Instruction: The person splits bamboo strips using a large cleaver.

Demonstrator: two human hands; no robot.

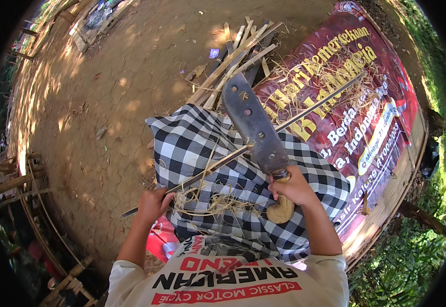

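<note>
My right hand point(293, 188) is closed round the wooden handle point(281, 210) of a broad dark machete point(256, 125) with several holes in its blade. A long thin bamboo strip point(207, 171) runs slantwise across my lap, and the blade lies over its middle. Near the strip's lower left end, my left hand point(154, 203) is closed on it. Beneath both hands a black-and-white checked cloth point(182, 133) covers my lap. Curled pale shavings point(218, 203) lie on the cloth between my hands.
Ahead, a pile of split bamboo strips point(238, 56) lies on the bare earth point(115, 102). A maroon printed banner point(330, 46) strewn with shavings spreads over a bamboo platform point(386, 204) at right. Bamboo framework point(28, 179) stands at far left, and green plants point(392, 271) grow at lower right.
</note>
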